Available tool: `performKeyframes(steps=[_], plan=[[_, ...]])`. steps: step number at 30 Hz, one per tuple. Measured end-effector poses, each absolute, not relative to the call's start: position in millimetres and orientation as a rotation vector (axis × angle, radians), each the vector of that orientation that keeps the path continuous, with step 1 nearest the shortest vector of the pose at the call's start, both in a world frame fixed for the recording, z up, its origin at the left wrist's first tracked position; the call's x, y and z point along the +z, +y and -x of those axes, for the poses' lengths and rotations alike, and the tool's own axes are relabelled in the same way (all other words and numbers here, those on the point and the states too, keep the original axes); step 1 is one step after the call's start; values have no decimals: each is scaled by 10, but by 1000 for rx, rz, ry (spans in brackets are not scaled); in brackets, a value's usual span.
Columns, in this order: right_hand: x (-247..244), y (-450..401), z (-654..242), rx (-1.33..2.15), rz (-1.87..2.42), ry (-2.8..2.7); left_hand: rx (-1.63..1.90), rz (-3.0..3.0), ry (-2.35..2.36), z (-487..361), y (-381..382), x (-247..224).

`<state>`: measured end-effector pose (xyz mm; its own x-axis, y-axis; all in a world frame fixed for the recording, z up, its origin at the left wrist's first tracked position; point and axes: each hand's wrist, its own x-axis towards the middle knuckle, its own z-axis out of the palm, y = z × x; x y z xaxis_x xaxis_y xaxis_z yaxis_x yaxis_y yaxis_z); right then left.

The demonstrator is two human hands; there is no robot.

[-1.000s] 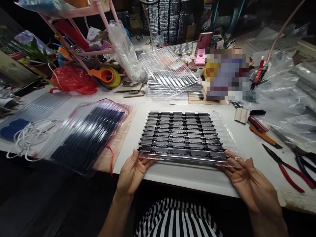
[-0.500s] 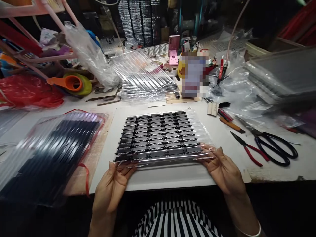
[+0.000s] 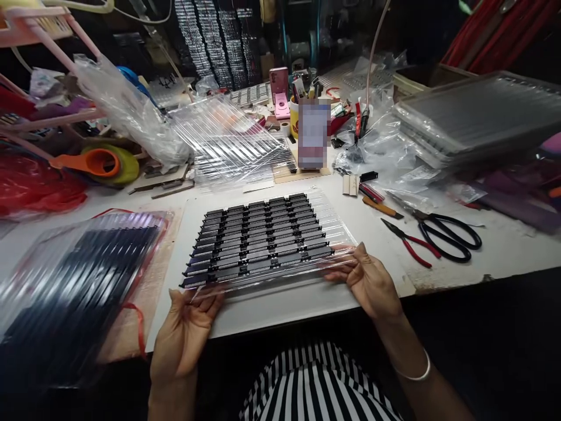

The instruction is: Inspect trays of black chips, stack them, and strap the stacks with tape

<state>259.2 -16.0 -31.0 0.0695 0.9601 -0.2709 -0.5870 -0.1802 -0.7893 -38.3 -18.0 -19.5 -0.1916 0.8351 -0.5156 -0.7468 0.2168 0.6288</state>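
Note:
A clear plastic tray point(image 3: 339, 225) with rows of small black comb-like parts point(image 3: 263, 234) is over the white board, its near edge slightly raised. My left hand point(image 3: 186, 327) grips its near left corner, thumb on top and fingers underneath. At the near right corner my right hand point(image 3: 370, 280) holds the tray the same way, its fingers visible through the clear plastic. To the left lies another clear tray point(image 3: 87, 280) filled with long dark parts, on a board with a red ribbon point(image 3: 139, 327).
Red-handled pliers point(image 3: 414, 242), black scissors point(image 3: 451, 237) and an orange-handled knife point(image 3: 381, 206) lie right. Clear empty trays point(image 3: 232, 140) and a phone point(image 3: 313, 134) stand behind. Stacked trays point(image 3: 477, 117) are far right, an orange tape holder point(image 3: 103, 162) left.
The view has turned right, so most things appear further left. Both hands still hold the tray, which now looks slightly more tilted, its right side higher in the picture.

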Motion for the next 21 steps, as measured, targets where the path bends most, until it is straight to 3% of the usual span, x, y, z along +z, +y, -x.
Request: performKeyframes(steps=[21], plan=[[-393,-128,-2638,1322,1070,-561,1440,-116,878,248,-193,-22]])
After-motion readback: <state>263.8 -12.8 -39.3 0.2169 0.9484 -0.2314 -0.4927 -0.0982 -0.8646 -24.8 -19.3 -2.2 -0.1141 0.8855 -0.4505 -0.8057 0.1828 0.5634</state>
